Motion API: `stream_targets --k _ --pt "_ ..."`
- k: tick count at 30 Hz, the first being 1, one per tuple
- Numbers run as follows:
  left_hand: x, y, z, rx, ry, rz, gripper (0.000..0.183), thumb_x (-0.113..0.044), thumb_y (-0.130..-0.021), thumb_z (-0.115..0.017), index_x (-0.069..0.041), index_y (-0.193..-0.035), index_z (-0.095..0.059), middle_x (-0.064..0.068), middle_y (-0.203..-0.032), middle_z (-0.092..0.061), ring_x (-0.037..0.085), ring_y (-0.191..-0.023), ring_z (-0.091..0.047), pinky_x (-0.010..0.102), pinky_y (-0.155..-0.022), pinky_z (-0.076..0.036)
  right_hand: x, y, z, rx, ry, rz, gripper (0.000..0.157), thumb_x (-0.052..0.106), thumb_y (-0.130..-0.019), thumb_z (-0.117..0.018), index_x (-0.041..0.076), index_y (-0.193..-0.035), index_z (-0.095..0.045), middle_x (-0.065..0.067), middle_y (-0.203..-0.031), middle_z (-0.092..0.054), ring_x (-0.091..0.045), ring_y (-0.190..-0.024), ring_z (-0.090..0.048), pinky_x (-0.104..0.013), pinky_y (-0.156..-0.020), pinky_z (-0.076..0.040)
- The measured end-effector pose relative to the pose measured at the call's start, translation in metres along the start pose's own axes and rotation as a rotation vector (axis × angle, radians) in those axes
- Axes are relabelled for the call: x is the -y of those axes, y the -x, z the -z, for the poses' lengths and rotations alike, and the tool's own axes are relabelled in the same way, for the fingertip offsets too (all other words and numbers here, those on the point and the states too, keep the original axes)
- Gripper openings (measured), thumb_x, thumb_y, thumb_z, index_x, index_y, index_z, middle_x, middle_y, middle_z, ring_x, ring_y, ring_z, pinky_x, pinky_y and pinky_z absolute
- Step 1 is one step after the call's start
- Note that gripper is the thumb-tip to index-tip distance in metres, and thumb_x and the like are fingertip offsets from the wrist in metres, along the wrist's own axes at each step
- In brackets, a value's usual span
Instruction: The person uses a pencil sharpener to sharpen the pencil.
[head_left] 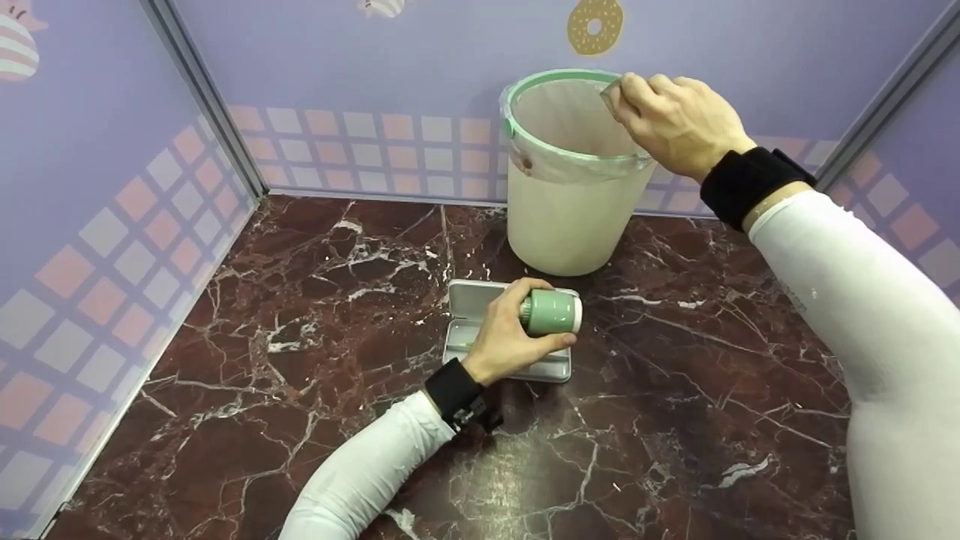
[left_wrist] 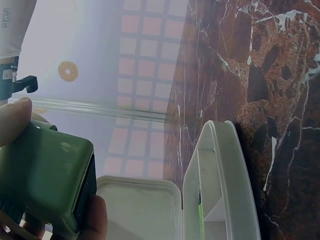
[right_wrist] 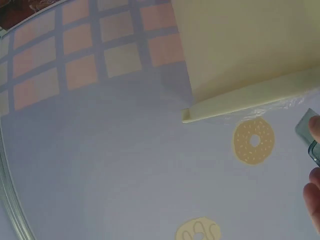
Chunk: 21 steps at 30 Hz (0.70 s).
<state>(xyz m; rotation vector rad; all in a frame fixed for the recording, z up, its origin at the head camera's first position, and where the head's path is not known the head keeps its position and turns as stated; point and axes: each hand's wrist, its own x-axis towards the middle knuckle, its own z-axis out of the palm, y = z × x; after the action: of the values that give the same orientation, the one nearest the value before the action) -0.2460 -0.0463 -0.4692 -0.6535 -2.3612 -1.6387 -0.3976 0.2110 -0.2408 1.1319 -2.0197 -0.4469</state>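
My left hand grips a green pencil sharpener with a white end, held on its side above an opened pale pencil case. In the left wrist view, the sharpener's body has a dark face along its side, with fingers wrapped round it. Over the right rim of a white bin, my right hand pinches a small grey see-through piece, which looks like a shavings drawer. Most of that piece is hidden by the fingers, and its contents cannot be seen.
A thin green item lies in the case's compartment. The bin has a green ring and a clear liner, and stands against the purple back wall. Side panels flank the dark red marbled surface.
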Motion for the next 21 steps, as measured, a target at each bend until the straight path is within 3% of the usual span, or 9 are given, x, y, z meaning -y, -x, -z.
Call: stream_targets --k 9,14,21 --pt "-0.001 -0.001 0.0 -0.002 0.002 0.001 0.073 -0.029 -0.077 -0.102 -0.01 -0.138 -0.066 0.01 -0.127 -0.074 0.016 -0.103 -0.067 0.032 -0.088 -0.059 -0.001 0.002 0.01 0.043 -0.171 -0.225 0.055 0.008 -0.097 -0.079 -0.013 -0.145 -0.061 -0.031 -0.134 -0.068 -0.053 -0.1 -0.076 -0.065 -0.081 -0.066" --pt "-0.001 0.0 0.001 0.007 0.006 0.02 0.072 -0.029 -0.078 -0.102 -0.012 -0.138 -0.065 0.008 -0.127 -0.073 0.015 -0.104 -0.068 0.032 -0.089 -0.06 -0.007 0.005 0.018 -0.014 -0.274 -0.334 0.056 0.011 -0.093 -0.086 -0.011 -0.139 -0.062 -0.031 -0.133 -0.071 -0.056 -0.099 -0.075 -0.069 -0.086 -0.064" --pt "-0.001 0.0 0.002 -0.002 0.002 0.008 0.073 -0.028 -0.078 -0.102 -0.011 -0.138 -0.065 0.01 -0.129 -0.073 0.017 -0.106 -0.069 0.033 -0.09 -0.061 -0.012 0.012 0.024 -0.055 -0.368 -0.43 0.054 0.015 -0.092 -0.089 -0.006 -0.136 -0.066 -0.028 -0.134 -0.073 -0.048 -0.094 -0.075 -0.066 -0.088 -0.064"
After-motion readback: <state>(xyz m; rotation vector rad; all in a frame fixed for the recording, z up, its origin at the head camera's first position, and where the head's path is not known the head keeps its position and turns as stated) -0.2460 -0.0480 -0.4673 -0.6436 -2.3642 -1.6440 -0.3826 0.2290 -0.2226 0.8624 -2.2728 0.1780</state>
